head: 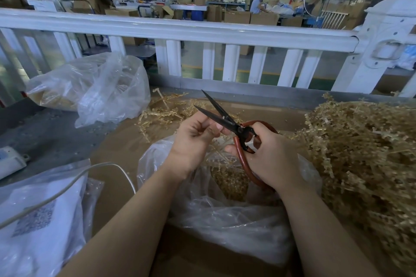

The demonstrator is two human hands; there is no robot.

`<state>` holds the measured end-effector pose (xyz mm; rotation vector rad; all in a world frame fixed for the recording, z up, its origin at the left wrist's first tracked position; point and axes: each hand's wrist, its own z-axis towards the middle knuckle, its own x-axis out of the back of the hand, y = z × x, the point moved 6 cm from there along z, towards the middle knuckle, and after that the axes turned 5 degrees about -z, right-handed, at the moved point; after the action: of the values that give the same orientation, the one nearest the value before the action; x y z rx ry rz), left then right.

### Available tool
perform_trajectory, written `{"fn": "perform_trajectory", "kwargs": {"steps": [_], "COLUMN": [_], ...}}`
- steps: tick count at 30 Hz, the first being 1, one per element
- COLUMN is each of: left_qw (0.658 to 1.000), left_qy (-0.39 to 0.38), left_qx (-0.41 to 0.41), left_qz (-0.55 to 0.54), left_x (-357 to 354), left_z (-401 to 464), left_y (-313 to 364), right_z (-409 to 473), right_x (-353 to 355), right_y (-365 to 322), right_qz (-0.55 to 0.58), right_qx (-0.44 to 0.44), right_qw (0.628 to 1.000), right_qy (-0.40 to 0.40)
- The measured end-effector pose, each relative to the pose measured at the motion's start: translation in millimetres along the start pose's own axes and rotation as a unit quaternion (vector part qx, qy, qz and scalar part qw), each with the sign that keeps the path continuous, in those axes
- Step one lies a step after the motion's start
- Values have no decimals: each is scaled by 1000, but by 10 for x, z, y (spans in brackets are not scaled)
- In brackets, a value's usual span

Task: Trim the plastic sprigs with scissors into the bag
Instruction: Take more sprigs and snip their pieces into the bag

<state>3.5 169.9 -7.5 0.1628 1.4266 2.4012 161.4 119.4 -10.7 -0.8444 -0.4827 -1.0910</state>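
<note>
My right hand [269, 155] grips the red-brown handles of black-bladed scissors [221, 116], whose blades stand apart and point up-left. My left hand [195, 139] is just left of the blades with its fingers curled, seemingly pinching a thin pale sprig; the sprig itself is hard to make out. Both hands hover above an open clear plastic bag [216, 207] that holds cut golden sprig pieces [229, 181]. A big heap of tan plastic sprigs [364, 155] lies to the right.
Loose sprigs [166, 110] are scattered on the brown cardboard surface [119, 141] behind the hands. Another clear bag [94, 87] lies at the back left, a white bag [38, 216] and a white cable [74, 177] at the front left. A white railing [202, 31] bounds the far side.
</note>
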Motion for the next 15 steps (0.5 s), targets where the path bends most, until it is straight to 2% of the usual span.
{"fn": "perform_trajectory", "kwargs": {"steps": [15], "left_qw": [1000], "left_qy": [-15], "left_qx": [3], "left_qz": [-14], "left_x": [-25], "left_z": [-19], "left_y": [28], "right_z": [12], "right_x": [-85], "right_y": [50], "right_qz": [41], "right_qx": [3], "right_qw": [999], "right_qy": [-25]}}
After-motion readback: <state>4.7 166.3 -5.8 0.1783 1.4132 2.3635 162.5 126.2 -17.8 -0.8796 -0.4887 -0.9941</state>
